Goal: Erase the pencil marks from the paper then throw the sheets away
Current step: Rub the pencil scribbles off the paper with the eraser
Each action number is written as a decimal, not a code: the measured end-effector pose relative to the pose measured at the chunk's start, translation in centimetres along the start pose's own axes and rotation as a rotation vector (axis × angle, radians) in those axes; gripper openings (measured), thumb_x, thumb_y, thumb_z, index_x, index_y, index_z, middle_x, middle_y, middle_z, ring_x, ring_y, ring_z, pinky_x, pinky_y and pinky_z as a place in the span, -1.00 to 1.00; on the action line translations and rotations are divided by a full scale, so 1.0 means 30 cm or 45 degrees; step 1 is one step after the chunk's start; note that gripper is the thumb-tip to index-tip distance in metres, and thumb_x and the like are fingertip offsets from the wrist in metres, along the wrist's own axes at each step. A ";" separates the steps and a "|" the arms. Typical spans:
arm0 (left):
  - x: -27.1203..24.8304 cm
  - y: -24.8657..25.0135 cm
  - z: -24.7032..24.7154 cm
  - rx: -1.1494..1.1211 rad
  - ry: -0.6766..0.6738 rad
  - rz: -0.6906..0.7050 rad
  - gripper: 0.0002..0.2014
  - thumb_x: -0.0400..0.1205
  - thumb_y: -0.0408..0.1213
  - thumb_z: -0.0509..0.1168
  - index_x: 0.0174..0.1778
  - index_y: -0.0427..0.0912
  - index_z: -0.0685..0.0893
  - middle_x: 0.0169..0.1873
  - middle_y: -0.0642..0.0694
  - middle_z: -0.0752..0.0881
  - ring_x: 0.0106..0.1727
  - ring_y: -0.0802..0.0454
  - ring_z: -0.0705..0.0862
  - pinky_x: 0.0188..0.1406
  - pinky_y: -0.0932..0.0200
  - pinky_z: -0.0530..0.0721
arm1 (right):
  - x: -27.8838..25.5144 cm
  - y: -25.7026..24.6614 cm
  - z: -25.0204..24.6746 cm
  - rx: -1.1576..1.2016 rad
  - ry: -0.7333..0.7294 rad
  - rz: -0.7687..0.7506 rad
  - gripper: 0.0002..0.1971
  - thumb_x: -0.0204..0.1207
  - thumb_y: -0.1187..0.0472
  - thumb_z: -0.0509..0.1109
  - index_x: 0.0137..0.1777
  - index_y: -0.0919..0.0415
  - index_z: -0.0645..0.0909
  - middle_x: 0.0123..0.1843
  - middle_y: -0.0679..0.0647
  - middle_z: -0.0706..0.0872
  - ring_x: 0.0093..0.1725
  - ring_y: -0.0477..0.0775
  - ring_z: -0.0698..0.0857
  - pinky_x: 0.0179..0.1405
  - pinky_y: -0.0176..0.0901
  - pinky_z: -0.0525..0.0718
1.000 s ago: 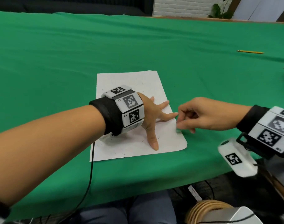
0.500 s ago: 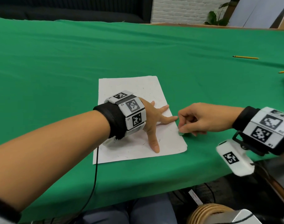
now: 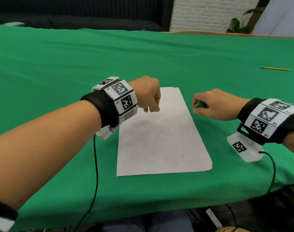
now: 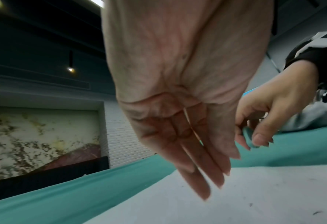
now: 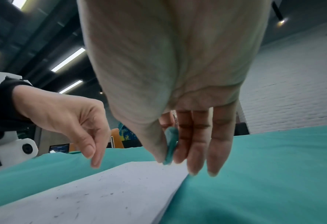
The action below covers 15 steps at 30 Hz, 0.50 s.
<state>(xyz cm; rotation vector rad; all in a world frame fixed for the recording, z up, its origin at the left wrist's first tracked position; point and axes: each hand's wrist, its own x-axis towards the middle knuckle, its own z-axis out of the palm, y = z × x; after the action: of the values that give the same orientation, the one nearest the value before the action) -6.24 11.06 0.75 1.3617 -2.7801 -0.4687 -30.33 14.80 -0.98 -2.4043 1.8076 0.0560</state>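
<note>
A: Where is the white paper sheet [image 3: 161, 139] with little grey specks?
B: Flat on the green tabletop [image 3: 59, 67]. The left hand [image 3: 147, 95] hangs loose above it, holding nothing.
A: And the right hand [image 3: 209, 104]?
B: It pinches a small green eraser [image 3: 197, 105]. I think rubbing is nearly done; next, pick up the sheets

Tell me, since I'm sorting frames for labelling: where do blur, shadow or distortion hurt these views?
Head view: mostly sharp, soft shadow on the paper under the left hand, table edge bowed. Left wrist view: palm fills the frame, fingers slightly smeared. Right wrist view: right hand looms large and soft, eraser readable, ceiling lights glare.
</note>
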 end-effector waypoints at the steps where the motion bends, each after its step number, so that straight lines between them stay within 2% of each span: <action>1: -0.004 -0.028 -0.001 -0.064 -0.004 -0.031 -0.81 0.60 -0.20 0.47 -0.30 -0.19 0.77 -0.42 0.07 0.79 -0.38 0.18 0.79 -0.24 0.21 0.74 | 0.024 -0.014 -0.010 0.015 -0.036 0.000 -0.97 0.65 0.19 0.33 0.02 0.11 0.58 -0.27 -0.17 0.64 -0.31 -0.16 0.59 -0.26 -0.19 0.52; 3: -0.011 -0.061 0.003 -0.229 -0.040 -0.066 -0.70 0.64 -0.10 0.42 -0.29 -0.25 0.73 -0.39 0.01 0.81 -0.36 0.16 0.81 -0.31 0.28 0.66 | 0.063 -0.050 -0.025 0.181 -0.146 -0.018 -0.95 0.68 0.27 0.25 0.01 0.16 0.53 -0.18 -0.05 0.73 -0.31 -0.09 0.67 -0.26 -0.17 0.68; 5: -0.012 -0.079 0.007 -0.301 -0.059 -0.076 -0.56 0.67 0.05 0.33 -0.38 -0.23 0.71 -0.42 -0.02 0.81 -0.42 0.18 0.76 -0.37 0.37 0.58 | 0.094 -0.101 -0.039 0.350 -0.226 -0.078 -0.88 0.72 0.29 0.18 0.08 0.16 0.56 -0.15 0.01 0.69 -0.31 -0.05 0.68 -0.22 -0.14 0.75; 7: -0.013 -0.092 0.007 -0.263 -0.021 -0.105 -0.44 0.69 0.15 0.24 -0.51 -0.17 0.67 -0.44 -0.04 0.81 -0.49 0.20 0.68 -0.37 0.34 0.55 | 0.123 -0.151 -0.052 0.386 -0.216 -0.151 -0.82 0.74 0.22 0.16 0.12 0.14 0.61 -0.19 0.00 0.60 -0.31 -0.03 0.64 -0.22 -0.15 0.76; 9: -0.016 -0.105 0.002 -0.313 0.001 -0.131 -0.46 0.68 0.15 0.24 -0.46 -0.17 0.72 -0.37 -0.06 0.83 -0.40 0.17 0.74 -0.25 0.25 0.66 | 0.145 -0.186 -0.062 0.359 -0.154 -0.214 -0.82 0.73 0.10 0.22 0.06 0.14 0.62 -0.21 -0.01 0.62 -0.30 -0.02 0.64 -0.22 -0.12 0.77; 10: -0.020 -0.108 -0.001 -0.391 0.011 -0.136 -0.50 0.68 0.13 0.27 -0.37 -0.21 0.75 -0.32 -0.06 0.84 -0.32 0.15 0.79 -0.19 0.21 0.72 | 0.154 -0.195 -0.066 0.326 -0.126 -0.233 -0.81 0.71 0.05 0.25 0.02 0.13 0.61 -0.23 -0.02 0.63 -0.31 -0.02 0.64 -0.24 -0.10 0.75; 12: -0.038 -0.109 -0.005 -0.550 0.043 -0.142 -0.56 0.67 0.08 0.30 -0.22 -0.26 0.76 -0.23 -0.03 0.84 -0.25 0.15 0.82 -0.20 0.25 0.74 | 0.166 -0.205 -0.069 0.199 -0.073 -0.268 -0.78 0.68 -0.03 0.27 -0.12 0.07 0.56 -0.33 -0.07 0.61 -0.37 -0.06 0.58 -0.35 -0.15 0.60; 15: -0.075 -0.121 -0.010 -0.457 -0.004 -0.164 -0.59 0.63 0.13 0.33 -0.20 -0.19 0.75 -0.20 0.01 0.83 -0.22 0.16 0.82 -0.17 0.20 0.74 | 0.172 -0.226 -0.062 0.019 0.089 -0.294 -0.57 0.65 -0.14 0.27 -0.39 0.07 0.42 -0.52 -0.06 0.46 -0.50 -0.02 0.39 -0.47 -0.13 0.30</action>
<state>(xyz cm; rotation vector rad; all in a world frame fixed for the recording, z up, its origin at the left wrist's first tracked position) -2.00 10.61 0.31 1.4513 -2.4564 -0.9210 -22.48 11.49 0.87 -2.6160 1.5377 -0.0659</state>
